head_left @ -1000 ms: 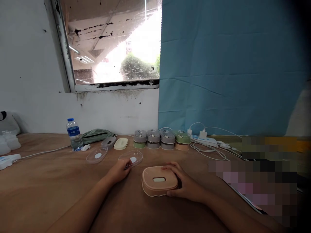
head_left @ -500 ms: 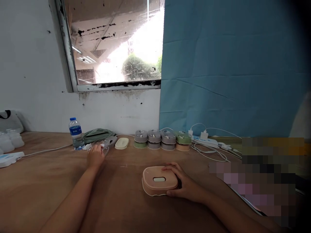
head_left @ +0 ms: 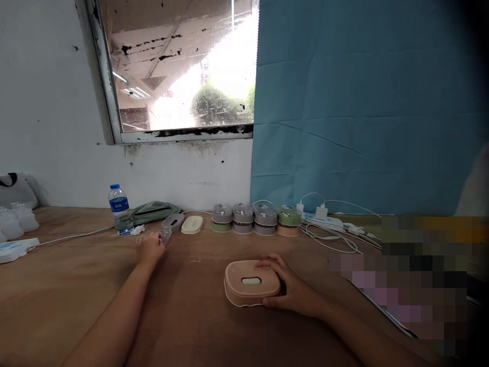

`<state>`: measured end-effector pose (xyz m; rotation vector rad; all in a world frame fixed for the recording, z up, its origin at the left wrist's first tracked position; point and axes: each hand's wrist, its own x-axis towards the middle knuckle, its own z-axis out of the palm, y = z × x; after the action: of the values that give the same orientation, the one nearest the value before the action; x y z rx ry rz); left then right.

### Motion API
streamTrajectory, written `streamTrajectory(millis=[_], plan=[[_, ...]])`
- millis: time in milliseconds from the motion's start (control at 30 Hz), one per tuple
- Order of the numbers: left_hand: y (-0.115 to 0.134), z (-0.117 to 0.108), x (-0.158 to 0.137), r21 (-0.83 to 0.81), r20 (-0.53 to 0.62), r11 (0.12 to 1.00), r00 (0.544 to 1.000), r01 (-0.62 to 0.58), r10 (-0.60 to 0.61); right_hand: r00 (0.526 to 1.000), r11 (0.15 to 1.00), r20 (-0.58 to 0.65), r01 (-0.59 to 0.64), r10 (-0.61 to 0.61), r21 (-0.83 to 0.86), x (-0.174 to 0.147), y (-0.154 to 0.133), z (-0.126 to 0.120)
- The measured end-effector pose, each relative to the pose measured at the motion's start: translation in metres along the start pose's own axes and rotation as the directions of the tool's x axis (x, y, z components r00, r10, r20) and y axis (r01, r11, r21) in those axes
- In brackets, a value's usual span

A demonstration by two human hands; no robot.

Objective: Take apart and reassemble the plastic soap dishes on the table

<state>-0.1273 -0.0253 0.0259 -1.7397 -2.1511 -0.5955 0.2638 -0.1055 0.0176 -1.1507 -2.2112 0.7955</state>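
Observation:
My right hand (head_left: 286, 288) is closed around the right side of a pink oval box (head_left: 239, 285), thumb at the front and fingers over its top edge. The box sits on the table and has a slot in its top with something pale inside. Farther off to the left, my left hand (head_left: 150, 248) is closed on a clear plastic piece (head_left: 165, 235), partly hidden by the fingers. Just beyond it lie a grey oval lid (head_left: 173, 222) with a slot and a cream oval lid (head_left: 192, 225). A crumpled white tissue (head_left: 138, 230) is beside them.
Several stacked oval boxes (head_left: 243, 218) in grey, green and pink line the wall. A water bottle (head_left: 121, 211) and green pouch (head_left: 155, 211) stand at back left. A power strip (head_left: 323, 220) with loose cables (head_left: 332, 244) lies right. Another strip (head_left: 19, 250) is far left.
My left hand has pulled the clear plastic piece slightly back toward me, off the grey lid, so the lid and the tissue show more fully. My right hand stays on the pink box.

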Motion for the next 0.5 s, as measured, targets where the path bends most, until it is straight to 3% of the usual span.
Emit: streamTrajectory(millis=[300, 500], plan=[[-0.004, 0.011, 0.002, 0.004, 0.096, 1.0, 0.995, -0.01, 0.01, 1.0, 1.0, 0.004, -0.002, 0.002, 0.005, 0.0, -0.002, 0.0], [-0.009, 0.018, 0.005, -0.089, 0.142, 0.995, 0.988, -0.052, 0.064, 1.0, 1.0, 0.007, -0.015, 0.015, 0.006, 0.0, -0.002, -0.001]])
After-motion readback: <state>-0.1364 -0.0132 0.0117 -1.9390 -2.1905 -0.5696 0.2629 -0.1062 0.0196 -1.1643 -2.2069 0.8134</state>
